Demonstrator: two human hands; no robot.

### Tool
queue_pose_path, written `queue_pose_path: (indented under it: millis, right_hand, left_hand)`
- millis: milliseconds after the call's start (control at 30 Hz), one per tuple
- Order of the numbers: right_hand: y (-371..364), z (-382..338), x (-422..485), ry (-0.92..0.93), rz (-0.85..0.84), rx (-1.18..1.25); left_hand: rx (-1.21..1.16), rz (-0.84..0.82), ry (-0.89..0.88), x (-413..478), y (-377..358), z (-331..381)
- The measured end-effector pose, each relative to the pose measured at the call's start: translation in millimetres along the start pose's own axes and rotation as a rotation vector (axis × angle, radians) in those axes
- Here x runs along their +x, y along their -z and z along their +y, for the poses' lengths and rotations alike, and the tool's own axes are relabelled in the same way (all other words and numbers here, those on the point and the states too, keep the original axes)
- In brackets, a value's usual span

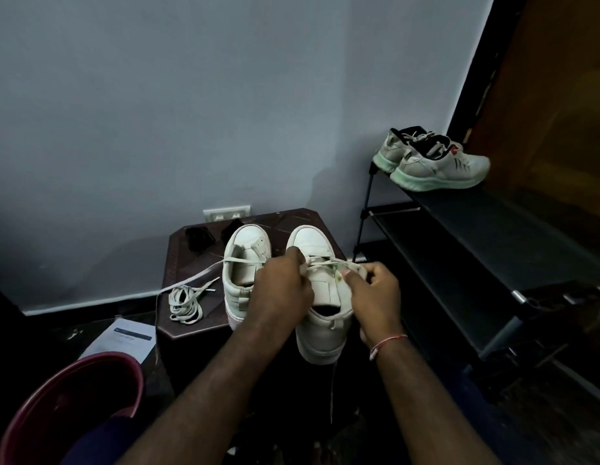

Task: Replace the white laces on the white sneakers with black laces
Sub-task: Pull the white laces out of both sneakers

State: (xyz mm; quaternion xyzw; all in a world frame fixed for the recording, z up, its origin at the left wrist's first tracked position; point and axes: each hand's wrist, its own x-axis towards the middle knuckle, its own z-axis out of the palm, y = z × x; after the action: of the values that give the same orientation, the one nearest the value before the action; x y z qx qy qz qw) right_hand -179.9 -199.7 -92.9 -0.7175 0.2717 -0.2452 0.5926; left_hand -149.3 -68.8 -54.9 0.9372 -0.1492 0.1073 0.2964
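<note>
Two white sneakers stand on a dark brown stool (178, 250), toes toward the wall. The left sneaker (245, 260) has no lace in its eyelets. On the right sneaker (322, 317) a white lace (325, 263) still crosses the eyelets. My left hand (278, 293) pinches that lace over the tongue. My right hand (375, 293) pinches the lace at the shoe's right side. A loose white lace (184, 302) lies coiled on the stool's left part, one end trailing off the edge. Two black lace bundles (199, 238) lie at the stool's back.
A dark shoe rack (476, 250) stands on the right, with a pair of mint-soled running shoes (433, 162) on top. A maroon bucket (57, 397) is at lower left. A printed paper (124, 337) lies on the floor. A wall socket (226, 213) is behind the stool.
</note>
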Motion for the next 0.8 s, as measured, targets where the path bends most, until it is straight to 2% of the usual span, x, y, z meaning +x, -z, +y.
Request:
queue_pose_path:
  millis: [133,267,433,533,633,733,800]
  right_hand:
    - [-2.4,-6.7,2.9,0.044,-0.094,-0.138]
    - [-1.9,-13.3,3.1,0.145,-0.105,-0.339]
    - [-0.9,-13.3,2.8,0.163,-0.128,-0.396]
    - [-0.9,-14.3,3.8,0.174,-0.138,-0.421]
    - [-1.4,-14.1,9.1,0.162,-0.155,-0.420]
    - [0.8,-11.6,20.1,0.114,-0.152,-0.368]
    - [2.3,-10.3,24.8,0.089,-0.153,-0.326]
  left_hand:
    - [0.042,-0.021,-0.019,-2.0,-2.1,1.4]
    - [0.137,0.034,-0.165,-0.7,-3.5,10.2]
    - [0.418,-0.073,-0.200,22.3,-9.7,30.0]
    - [0.480,-0.088,-0.192,33.2,-18.9,29.6]
    - [0.363,-0.019,-0.153,39.5,-18.1,26.4]
    - [-0.057,0.165,-0.026,41.3,-13.3,19.0]
    - [-0.327,0.166,0.079,41.7,-12.5,15.6]
